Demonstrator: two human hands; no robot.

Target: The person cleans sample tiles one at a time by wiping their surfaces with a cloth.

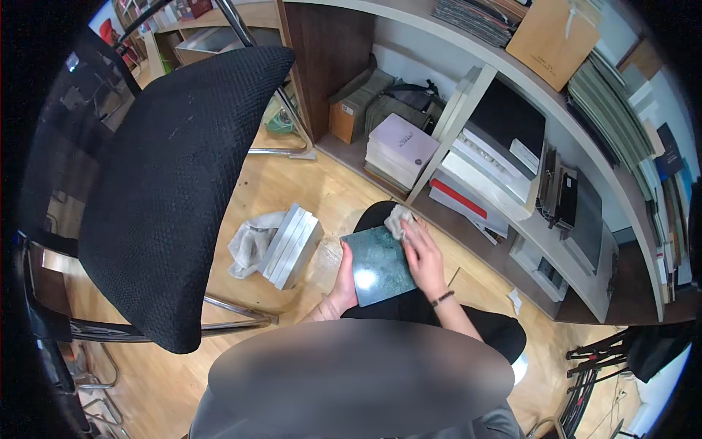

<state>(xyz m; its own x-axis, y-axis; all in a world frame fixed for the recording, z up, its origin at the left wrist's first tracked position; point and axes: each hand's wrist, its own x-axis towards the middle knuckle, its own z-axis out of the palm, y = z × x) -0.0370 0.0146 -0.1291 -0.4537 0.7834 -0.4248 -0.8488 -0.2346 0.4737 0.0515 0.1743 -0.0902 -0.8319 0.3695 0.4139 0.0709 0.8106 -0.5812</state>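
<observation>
A dark green, glossy square tile or plate rests over my lap, with a bright reflection on its lower left. My left hand grips its left edge, thumb along the side. At the upper right corner, my right hand holds a crumpled whitish cloth against the plate's edge. To the left on the floor stand several grey-white slabs side by side, slightly tilted. A second crumpled light cloth lies against their left side.
A black mesh chair with metal legs fills the left. Shelving with books, folders and boxes curves from the top to the right. Wooden floor shows between them. Black folded stands are at lower right.
</observation>
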